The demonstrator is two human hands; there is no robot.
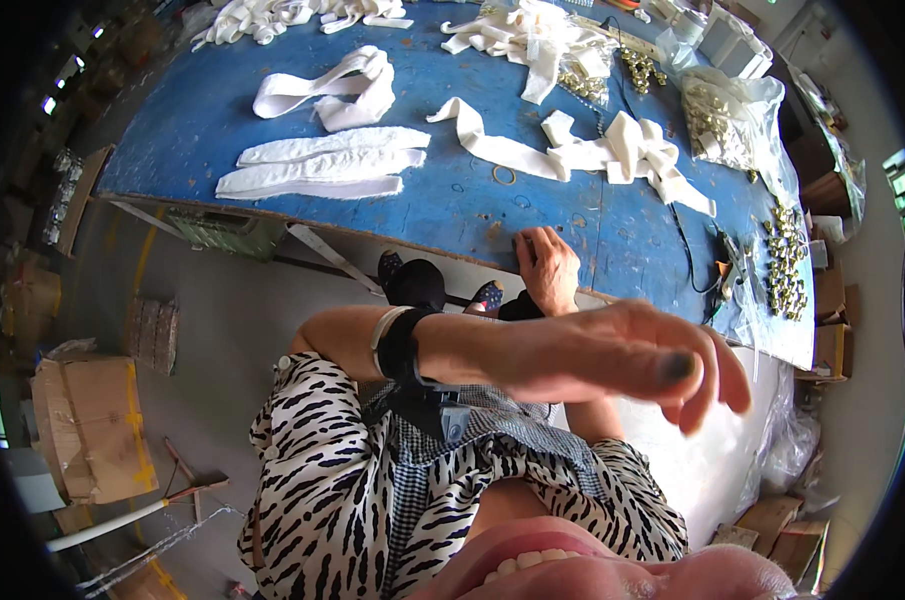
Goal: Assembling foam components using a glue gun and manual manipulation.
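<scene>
My left hand is raised in front of my body, its forearm reaching across to the right. Its fingers are loosely bent and apart, with nothing visible in them; the thumb tip is dark. My right hand rests at the near edge of the blue table, fingers curled downward and whatever may be under them hidden. Beyond it lie a tan ring-shaped band and a crumpled white fabric strip. Flat white strips lie side by side at the left, with a looped white strip behind them.
White strips are heaped at the back. A clear bag of brass-coloured pieces, loose brass-coloured pieces and a dark-handled tool lie on the right. Cardboard boxes stand on the floor at left.
</scene>
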